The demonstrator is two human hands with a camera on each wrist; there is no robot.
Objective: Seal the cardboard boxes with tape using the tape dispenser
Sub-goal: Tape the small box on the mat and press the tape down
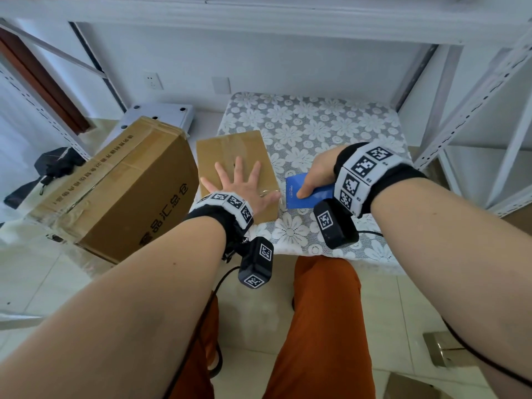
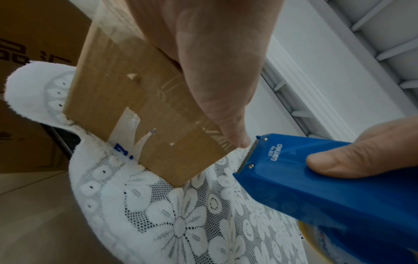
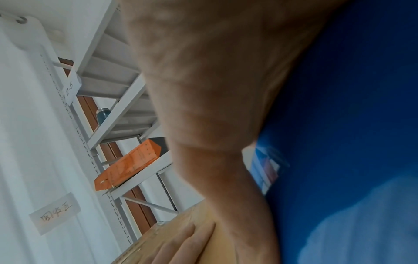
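A small brown cardboard box point(image 1: 227, 156) lies on the lace-covered table point(image 1: 331, 125). My left hand point(image 1: 240, 184) lies flat on its top with fingers spread, the thumb point(image 2: 228, 125) stretched to the box's near right corner. Clear tape runs over the box point(image 2: 144, 110) top and down its side. My right hand point(image 1: 316, 177) grips the blue tape dispenser point(image 1: 305, 194) just right of the box. Its serrated blade point(image 2: 247, 155) sits against the box corner beside my thumb tip. In the right wrist view the blue dispenser point(image 3: 350, 125) fills the right side behind my right hand point(image 3: 214, 107).
A large brown cardboard box point(image 1: 115, 191) with printed characters stands on the floor left of the table. White metal shelving point(image 1: 475, 96) rises at right and behind. A black bag point(image 1: 54, 168) lies at far left. My orange-trousered legs point(image 1: 316, 326) are under the table's near edge.
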